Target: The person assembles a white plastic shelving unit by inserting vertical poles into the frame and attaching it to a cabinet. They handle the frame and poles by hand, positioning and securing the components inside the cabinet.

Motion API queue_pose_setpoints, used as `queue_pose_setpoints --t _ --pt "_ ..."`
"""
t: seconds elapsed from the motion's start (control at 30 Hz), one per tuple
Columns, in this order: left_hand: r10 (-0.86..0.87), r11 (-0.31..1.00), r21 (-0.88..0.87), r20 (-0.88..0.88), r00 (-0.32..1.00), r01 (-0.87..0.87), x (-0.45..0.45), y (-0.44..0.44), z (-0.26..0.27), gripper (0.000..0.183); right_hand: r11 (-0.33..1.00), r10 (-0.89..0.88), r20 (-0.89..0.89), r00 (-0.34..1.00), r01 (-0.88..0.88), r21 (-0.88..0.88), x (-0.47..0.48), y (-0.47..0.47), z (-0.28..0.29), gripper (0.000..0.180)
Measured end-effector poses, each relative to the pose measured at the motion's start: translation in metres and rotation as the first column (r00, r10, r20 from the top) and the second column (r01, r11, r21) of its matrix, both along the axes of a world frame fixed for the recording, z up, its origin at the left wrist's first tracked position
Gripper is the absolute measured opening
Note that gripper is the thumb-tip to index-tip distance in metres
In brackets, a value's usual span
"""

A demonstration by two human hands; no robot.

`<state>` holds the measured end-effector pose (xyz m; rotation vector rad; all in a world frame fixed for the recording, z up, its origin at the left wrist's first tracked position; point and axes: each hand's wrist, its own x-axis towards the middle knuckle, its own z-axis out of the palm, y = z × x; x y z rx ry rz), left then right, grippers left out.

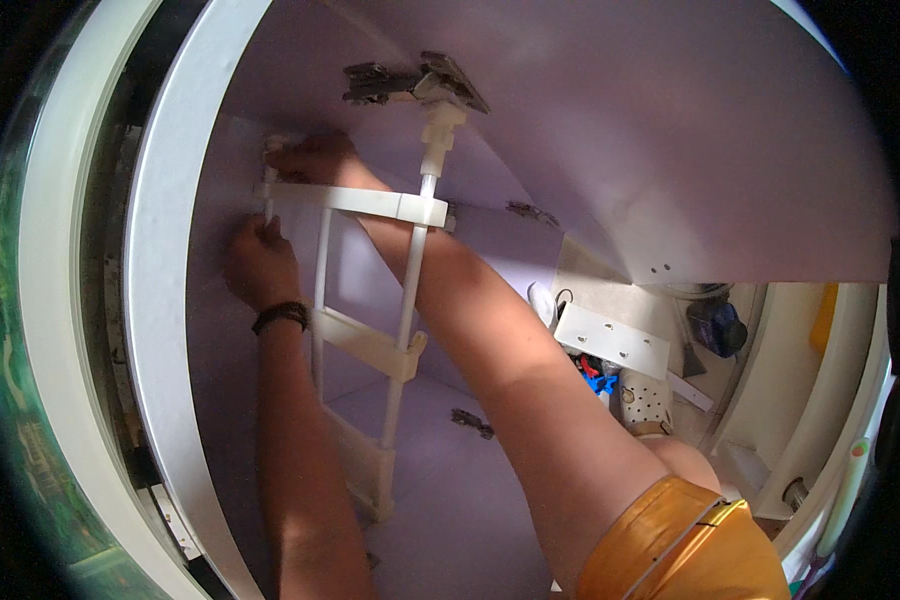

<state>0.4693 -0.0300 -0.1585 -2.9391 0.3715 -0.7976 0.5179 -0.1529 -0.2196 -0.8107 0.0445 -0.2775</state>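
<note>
A white rack with plastic tiers (367, 199) on slim upright rods stands inside a lilac-panelled cabinet. My left hand (264, 262), with a dark bracelet at the wrist, pinches the far-left rod just below the top tier. Above that tier, my right hand (315, 159) closes around the upper end of the same rod; its fingertips are in shadow. My right arm passes behind the nearer rod. A stepped white end fitting (441, 135) tops this nearer rod, beside a rusty metal hinge (454, 81). Lower down is another white tier (364, 345).
Another rusty hinge (472, 423) is on the lilac panel. On the floor at right lie a white panel with holes (615, 337), blue and red items (600, 384) and a dark object (716, 326), near a cream clog (645, 397). A pale curved edge (161, 225) runs down the left.
</note>
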Motion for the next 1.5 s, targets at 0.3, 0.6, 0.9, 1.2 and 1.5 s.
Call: queue_pose_setpoints --t 0.3,0.6,0.9,1.2,1.5 --pt "-0.02 0.998 -0.055 0.023 1.0 0.021 0.0 0.005 -0.001 0.014 0.992 0.042 0.068 0.997 -0.05 0.117 0.01 0.011 -0.008 0.025" --pt "-0.026 0.999 -0.034 0.011 1.0 0.026 0.0 -0.014 0.001 0.02 0.955 -0.137 0.258 0.956 0.197 -0.223 0.069 0.005 -0.054 0.025" --pt "-0.132 0.991 -0.004 0.193 0.972 0.135 0.004 0.001 -0.007 0.017 0.926 -0.138 0.129 0.982 0.174 -0.335 0.024 -0.003 -0.011 0.037" --pt "-0.127 0.988 -0.066 0.143 0.982 0.137 0.004 0.009 -0.012 0.016 0.398 -0.216 0.495 0.841 0.539 -0.742 0.061 0.018 -0.043 0.017" --pt "-0.071 0.995 -0.067 0.02 0.997 0.072 -0.003 -0.002 0.0 0.014 0.886 -0.022 0.265 0.964 0.141 -0.442 0.053 0.022 -0.039 0.021"
